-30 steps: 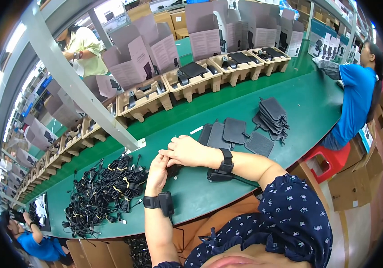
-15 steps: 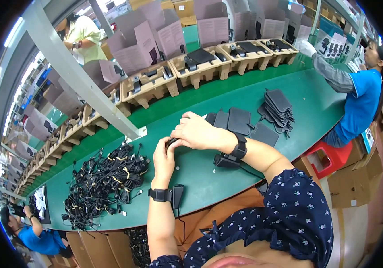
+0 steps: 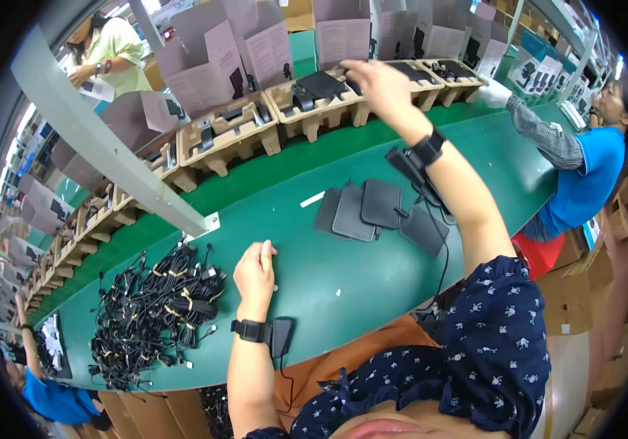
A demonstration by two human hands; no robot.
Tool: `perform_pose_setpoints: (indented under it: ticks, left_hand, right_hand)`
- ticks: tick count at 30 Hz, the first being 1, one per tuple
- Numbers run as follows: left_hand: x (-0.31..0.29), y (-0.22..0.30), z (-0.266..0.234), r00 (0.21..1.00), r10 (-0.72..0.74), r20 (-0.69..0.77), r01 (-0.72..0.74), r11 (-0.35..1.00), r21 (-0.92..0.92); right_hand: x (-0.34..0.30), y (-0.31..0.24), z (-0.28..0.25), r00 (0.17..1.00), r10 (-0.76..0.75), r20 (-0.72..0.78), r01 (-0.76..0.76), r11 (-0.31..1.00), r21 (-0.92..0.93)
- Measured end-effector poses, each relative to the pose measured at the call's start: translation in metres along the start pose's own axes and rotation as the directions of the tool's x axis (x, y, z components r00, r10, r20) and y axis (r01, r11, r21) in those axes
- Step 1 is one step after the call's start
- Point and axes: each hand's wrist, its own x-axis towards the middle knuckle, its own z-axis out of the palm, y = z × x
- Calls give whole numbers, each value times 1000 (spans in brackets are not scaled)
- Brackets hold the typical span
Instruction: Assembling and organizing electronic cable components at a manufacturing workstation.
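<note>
My right hand [image 3: 385, 86] reaches over a brown molded pulp tray [image 3: 314, 117] at the back, fingers stretched out and apart above its right part. In that tray lie a flat black pad [image 3: 321, 85] and small black parts; nothing shows in the hand. My left hand [image 3: 255, 272] is just above the green table [image 3: 314, 285], fingers curled in; what they hold, if anything, is hidden. Left of it lies a heap of bundled black cables [image 3: 156, 314]. Several flat black pouch-like pads [image 3: 381, 203] lie between my hands, partly overlapping, some under my right forearm.
A row of filled trays [image 3: 226, 135] with open grey-mauve boxes [image 3: 270, 51] curves along the back. A slanted metal post [image 3: 109, 132] meets the table at left. A white strip [image 3: 312, 199] lies near the pads. Co-workers [image 3: 592, 168] sit right and left; another stands behind.
My hands have come apart from the small dark item between them. My right hand has moved up and away to the tray; my left has lowered slightly. The white strip is now uncovered.
</note>
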Motion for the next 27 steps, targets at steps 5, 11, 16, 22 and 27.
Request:
perform_pose_setpoints:
  ticks: [5, 11, 16, 22, 27]
  left_hand:
    - [5, -3, 4, 998, -16, -54, 18, 999, 40]
    - [10, -6, 3, 996, -76, -43, 80, 993, 84]
    - [12, -15, 7, 995, -94, -44, 92, 995, -36]
    - [13, -23, 7, 992, -124, -28, 121, 989, -89]
    - [10, -30, 3, 983, -182, -16, 180, 980, -88]
  right_hand:
    - [37, 88, 27, 998, 15, 57, 4, 949, -316]
    - [51, 113, 67, 901, -24, 433, 193, 916, -351]
    - [46, 125, 110, 877, 65, 476, 56, 970, -237]
    - [27, 120, 135, 882, 344, 322, -350, 936, -41]
    - [31, 127, 135, 803, 219, 555, -170, 976, -139]
